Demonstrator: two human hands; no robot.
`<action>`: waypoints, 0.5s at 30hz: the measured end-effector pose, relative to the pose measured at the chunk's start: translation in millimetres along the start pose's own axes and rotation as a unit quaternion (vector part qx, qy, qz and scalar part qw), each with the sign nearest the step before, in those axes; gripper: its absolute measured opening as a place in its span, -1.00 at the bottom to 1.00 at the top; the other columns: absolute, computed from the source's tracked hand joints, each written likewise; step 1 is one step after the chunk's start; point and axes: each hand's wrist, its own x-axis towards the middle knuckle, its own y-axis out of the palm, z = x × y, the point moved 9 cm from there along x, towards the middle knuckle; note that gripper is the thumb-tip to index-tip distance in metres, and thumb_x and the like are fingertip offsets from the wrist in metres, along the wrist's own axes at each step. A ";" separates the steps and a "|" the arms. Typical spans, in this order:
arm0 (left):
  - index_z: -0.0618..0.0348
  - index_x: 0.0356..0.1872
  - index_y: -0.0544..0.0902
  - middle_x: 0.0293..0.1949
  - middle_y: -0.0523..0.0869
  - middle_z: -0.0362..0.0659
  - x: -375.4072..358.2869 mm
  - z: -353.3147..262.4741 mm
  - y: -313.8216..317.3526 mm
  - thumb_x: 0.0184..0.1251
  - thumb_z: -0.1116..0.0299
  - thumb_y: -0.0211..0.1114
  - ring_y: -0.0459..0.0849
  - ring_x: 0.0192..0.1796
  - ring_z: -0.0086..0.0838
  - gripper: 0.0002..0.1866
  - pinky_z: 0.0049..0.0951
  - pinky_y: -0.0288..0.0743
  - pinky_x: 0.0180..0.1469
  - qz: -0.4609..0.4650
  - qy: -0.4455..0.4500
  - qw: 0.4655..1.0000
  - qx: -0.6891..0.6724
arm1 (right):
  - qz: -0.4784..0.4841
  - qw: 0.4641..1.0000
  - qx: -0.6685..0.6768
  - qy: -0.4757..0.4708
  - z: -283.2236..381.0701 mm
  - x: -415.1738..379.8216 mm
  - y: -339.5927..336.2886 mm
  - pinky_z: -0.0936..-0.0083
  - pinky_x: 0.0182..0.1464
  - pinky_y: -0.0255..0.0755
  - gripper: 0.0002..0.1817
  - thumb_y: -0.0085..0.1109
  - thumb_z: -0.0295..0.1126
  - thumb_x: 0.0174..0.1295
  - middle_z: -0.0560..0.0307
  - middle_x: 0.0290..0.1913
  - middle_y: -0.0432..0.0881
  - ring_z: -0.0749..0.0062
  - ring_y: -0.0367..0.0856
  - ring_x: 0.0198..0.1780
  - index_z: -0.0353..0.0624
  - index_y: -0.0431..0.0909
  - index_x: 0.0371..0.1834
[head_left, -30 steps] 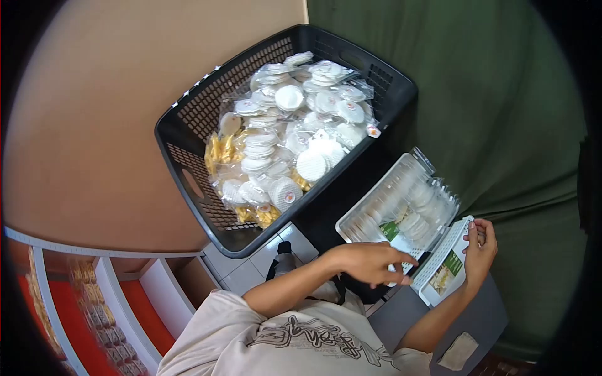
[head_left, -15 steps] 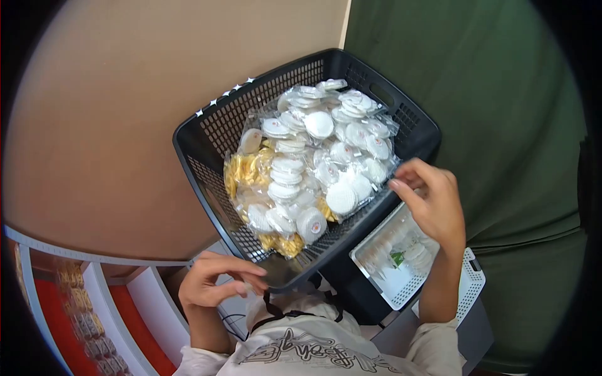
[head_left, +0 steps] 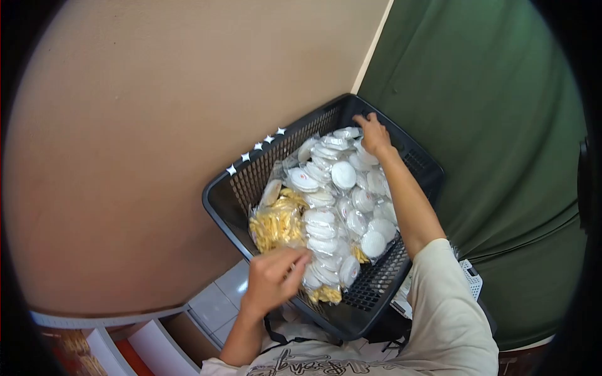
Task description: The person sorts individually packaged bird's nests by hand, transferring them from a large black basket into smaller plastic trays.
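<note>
A large black plastic basket (head_left: 216, 199) holds several clear bags of white round discs (head_left: 343, 175) and bags of yellow stick-like pieces (head_left: 276, 227). My right hand (head_left: 375, 136) reaches over the bags to the far corner of the basket, beside the handle slot. Its fingers are spread, with no item visible in them. My left hand (head_left: 274, 279) is at the near left side, just above the basket rim and beside the bags. Its fingers are curled, and whatever may be between thumb and forefinger cannot be made out.
Brown wall (head_left: 157, 125) rises on the left, and a green curtain (head_left: 501, 138) hangs on the right. A white perforated basket (head_left: 471, 280) shows partly behind my right sleeve. Shelf dividers (head_left: 160, 351) with packed goods stand at lower left, above a tiled floor (head_left: 216, 307).
My right hand has moved from the near right rim to the far corner. My left hand has moved up beside the bags, its fingers curling. The basket appears lower and further right in view.
</note>
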 end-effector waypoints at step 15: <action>0.30 -0.15 0.76 -0.31 0.81 -0.05 9.8 12.0 -1.2 0.36 0.49 0.38 0.81 -0.34 -0.27 -0.88 -0.34 0.68 -0.26 0.092 -0.074 0.989 -0.085 | -0.147 0.970 0.027 -0.193 33.0 -49.0 -53.2 0.15 0.17 0.60 -0.62 0.29 -0.56 0.17 -0.04 0.19 0.67 -0.05 0.69 0.12 -0.16 0.70 0.10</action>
